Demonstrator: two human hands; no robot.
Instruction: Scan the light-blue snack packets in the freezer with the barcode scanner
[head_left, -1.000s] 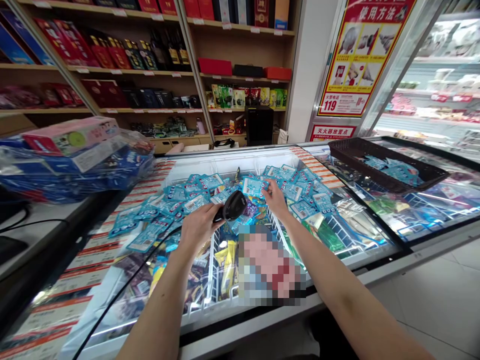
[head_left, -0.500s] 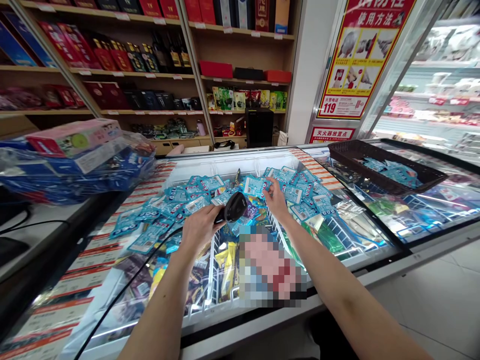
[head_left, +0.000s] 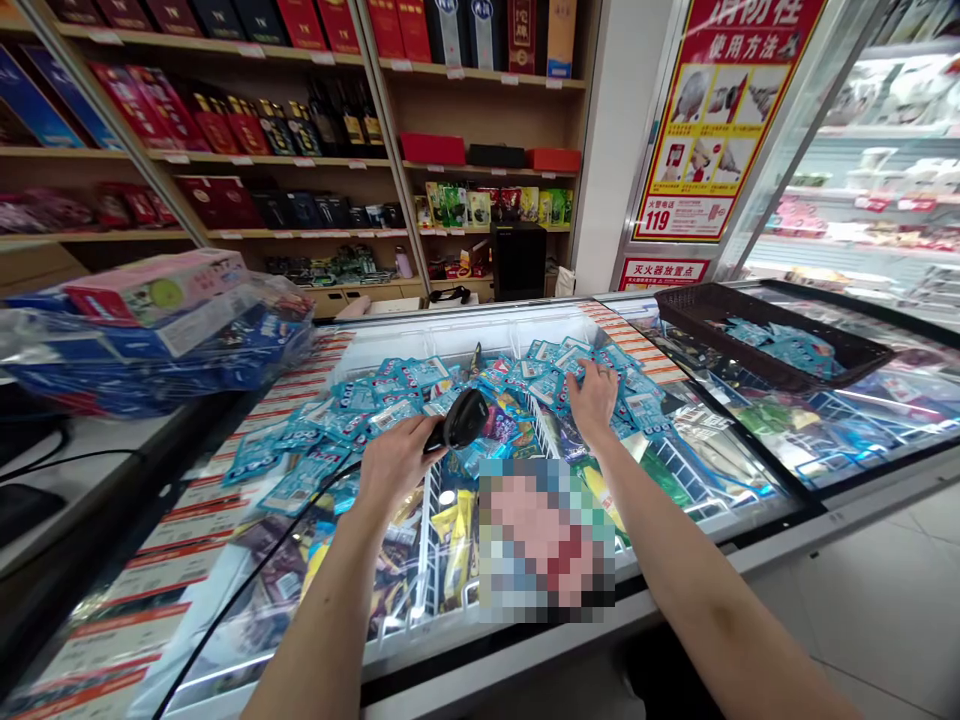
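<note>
My left hand [head_left: 396, 458] is wrapped round the handle of a black barcode scanner [head_left: 463, 418], whose head points to the right. Its cable [head_left: 262, 560] runs down to the lower left. Over the right-hand pile, my right hand [head_left: 596, 402] rests with bent fingers apart on the light blue packets [head_left: 555, 385], with no packet visibly lifted in it. More blue packets [head_left: 390, 385] lie spread to the left, on the glass of the chest freezer [head_left: 472, 322]. A purple packet [head_left: 499, 422] shows below the scanner's head.
White wire baskets [head_left: 429, 560] hold yellow packs [head_left: 456, 545] inside the freezer. A dark brown basket [head_left: 675, 305] with blue packets stands at the right. Plastic-wrapped boxes [head_left: 157, 330] sit at the left. Shelves of boxes and bottles stand behind. A blurred patch covers the front middle.
My right hand has let go of the blue packet held by the scanner and moved right onto the other pile. The scanner has shifted slightly left and down in the picture.
</note>
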